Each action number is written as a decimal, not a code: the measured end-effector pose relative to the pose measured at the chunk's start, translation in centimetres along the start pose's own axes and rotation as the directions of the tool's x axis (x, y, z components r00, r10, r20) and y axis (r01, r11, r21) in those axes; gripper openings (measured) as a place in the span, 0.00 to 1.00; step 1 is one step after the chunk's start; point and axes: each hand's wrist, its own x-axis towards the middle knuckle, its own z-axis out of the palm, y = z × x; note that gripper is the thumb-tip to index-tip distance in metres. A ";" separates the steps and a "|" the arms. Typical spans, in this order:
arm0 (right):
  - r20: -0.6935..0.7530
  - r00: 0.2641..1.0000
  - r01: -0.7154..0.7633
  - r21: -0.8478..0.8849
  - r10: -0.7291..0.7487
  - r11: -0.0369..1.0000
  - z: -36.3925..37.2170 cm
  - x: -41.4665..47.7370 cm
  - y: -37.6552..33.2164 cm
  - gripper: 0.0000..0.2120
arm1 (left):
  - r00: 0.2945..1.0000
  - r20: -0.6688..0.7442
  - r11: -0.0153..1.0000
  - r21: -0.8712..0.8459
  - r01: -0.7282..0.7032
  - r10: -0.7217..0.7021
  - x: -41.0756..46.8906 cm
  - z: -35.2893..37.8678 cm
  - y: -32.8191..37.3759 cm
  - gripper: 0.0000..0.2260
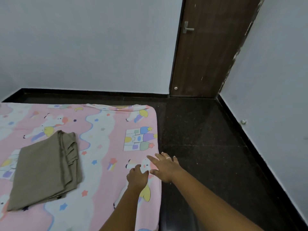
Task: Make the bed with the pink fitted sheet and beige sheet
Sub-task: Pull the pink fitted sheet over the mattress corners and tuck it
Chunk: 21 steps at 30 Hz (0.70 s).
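The pink fitted sheet (pixel 103 147), printed with unicorns and castles, covers the mattress and wraps its far right corner. A folded beige sheet (pixel 45 170) lies on top of it at the left. My left hand (pixel 137 177) rests on the pink sheet near the bed's right edge, fingers loosely bent and holding nothing. My right hand (pixel 164 167) is spread flat with straight fingers over that same edge, beside the left hand. A ring shows on one finger.
Dark speckled floor (pixel 200 139) runs along the right side of the bed. A brown wooden door (pixel 208 50) with a metal handle stands at the back right. Pale walls with black skirting enclose the corner.
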 end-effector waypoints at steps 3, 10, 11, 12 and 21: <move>-0.023 1.000 0.017 -0.021 -0.018 1.000 -2.1 2.8 1.7 0.29 | 1.000 -0.022 0.999 0.031 -0.015 0.016 3.0 -0.5 2.6 0.23; 0.038 0.990 0.140 -0.063 -0.138 0.988 -6.2 11.6 7.0 0.29 | 0.987 -0.097 0.986 -0.119 0.118 -0.129 11.4 -1.3 6.5 0.23; 0.055 0.987 0.155 -0.058 -0.152 0.986 -6.6 13.2 8.0 0.28 | 0.982 -0.108 0.980 -0.138 0.141 -0.157 12.4 -1.0 7.0 0.23; 0.078 0.982 0.177 -0.055 -0.172 0.983 -7.1 14.7 9.0 0.28 | 0.975 -0.113 0.973 -0.154 0.174 -0.192 13.3 -0.6 7.4 0.23; 0.244 0.913 0.379 -0.218 -0.325 0.900 -12.8 26.1 17.4 0.29 | 0.866 -0.102 0.828 -0.368 0.424 -0.489 19.9 3.9 14.4 0.23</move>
